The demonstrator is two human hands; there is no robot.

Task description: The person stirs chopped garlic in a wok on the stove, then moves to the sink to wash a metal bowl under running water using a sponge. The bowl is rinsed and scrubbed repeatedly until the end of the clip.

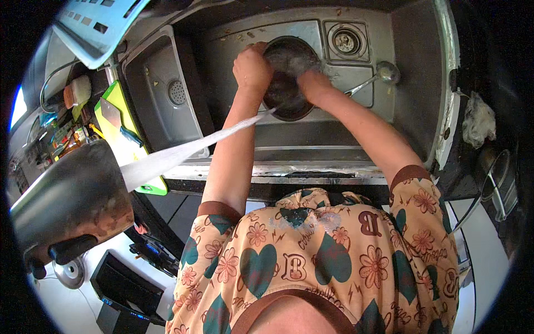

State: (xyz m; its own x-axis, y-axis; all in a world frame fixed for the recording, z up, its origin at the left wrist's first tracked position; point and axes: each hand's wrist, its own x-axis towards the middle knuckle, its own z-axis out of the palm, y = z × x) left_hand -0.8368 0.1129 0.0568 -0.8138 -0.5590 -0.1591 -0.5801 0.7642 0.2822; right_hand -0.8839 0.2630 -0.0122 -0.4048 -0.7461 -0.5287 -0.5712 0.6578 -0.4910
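A round dark pot (290, 107) sits tilted slightly in the large sink basin, wet inside with splashing water. My left hand (253, 68) is closed on its left rim. My right hand (313, 85) reaches over the right side into the pot; its fingers are blurred by motion and spray, so what they hold, if anything, is hidden. From a dark metal faucet (72, 195) looming at the left, a white stream of water (194, 146) crosses above my left forearm to the pot. A metal ladle (387, 73) lies in the basin to the right of my right hand.
A square drain (346, 42) is at the basin's back, with food scraps around. Left of it is a smaller basin (161, 111). A green cutting board (105, 106) bears a cleaver (111, 115). A blue basket (92, 33) overhangs the far left; a plastic bag (479, 119) lies right.
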